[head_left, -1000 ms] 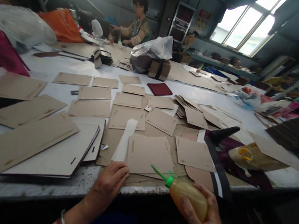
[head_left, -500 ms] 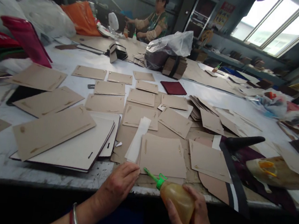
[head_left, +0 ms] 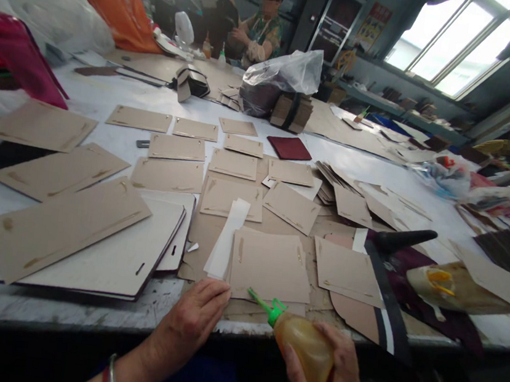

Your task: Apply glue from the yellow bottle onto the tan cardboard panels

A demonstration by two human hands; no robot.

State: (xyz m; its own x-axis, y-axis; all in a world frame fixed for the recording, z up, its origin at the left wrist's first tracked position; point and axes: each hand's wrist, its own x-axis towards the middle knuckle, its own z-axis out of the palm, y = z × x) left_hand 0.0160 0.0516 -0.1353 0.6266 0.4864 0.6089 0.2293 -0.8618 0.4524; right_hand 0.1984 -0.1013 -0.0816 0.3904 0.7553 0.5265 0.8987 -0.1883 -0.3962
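Note:
In my right hand (head_left: 330,374) is a soft plastic glue bottle (head_left: 303,346) with a green cap and amber contents, tilted so its green nozzle points up and left. The nozzle tip is over the near edge of a tan board (head_left: 271,267), which has glue streaks along its left and right sides. My left hand (head_left: 198,311) has its fingers bunched together at that board's near left corner; whether they pinch it is hidden. White paper strips (head_left: 227,237) lie just beyond my left hand, beside the board. Another tan board (head_left: 347,270) with glue marks lies to the right.
Several glue-marked tan boards (head_left: 168,175) spread across the table. White panels (head_left: 110,266) with dark edges lie at left under a tan board. A black horn-shaped object (head_left: 404,239), a cut container (head_left: 457,285) and a dark red square (head_left: 289,147) are around. Another person (head_left: 265,28) works across the table.
The view has shifted slightly, so the table's things appear further left. The bottle nozzle has moved slightly right, away from my left fingers. The person opposite has lifted a dark item.

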